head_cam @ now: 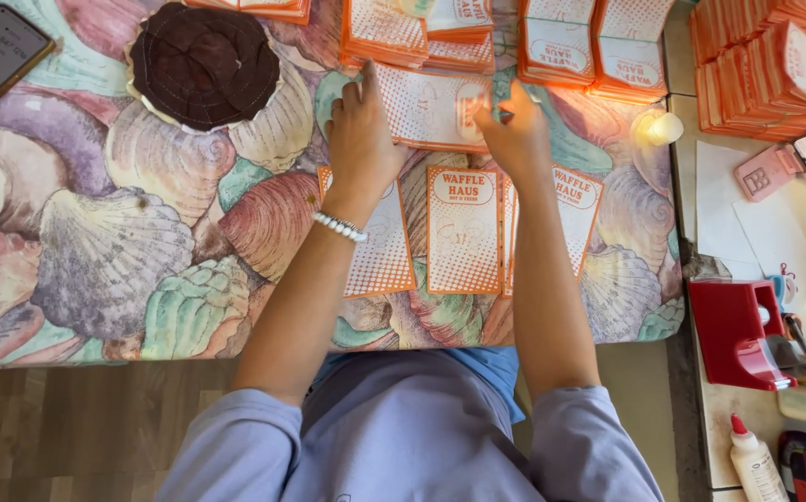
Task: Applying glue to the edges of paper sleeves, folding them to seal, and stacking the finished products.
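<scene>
- Two hands are seen on one orange-and-white paper bag (431, 110) lying flat on the desk (96, 242), which is covered in a seashell-print cloth.
- Left hand (361, 130) is closed on the bag's left edge, fingers curled over it; a pearl bracelet (339, 226) is worn at the wrist.
- Right hand (514, 130) is pinched on the bag's right edge.
- Three more flat bags (463, 232) are laid side by side just nearer the person, partly under the forearms.
- Stacks of the same bags (552, 42) are lined up along the far edge.
- Dark brown round quilted mat (203, 65) is placed at far left.
- Red tape dispenser (738, 335) and white glue bottle (754, 465) are set on the right side surface.
</scene>
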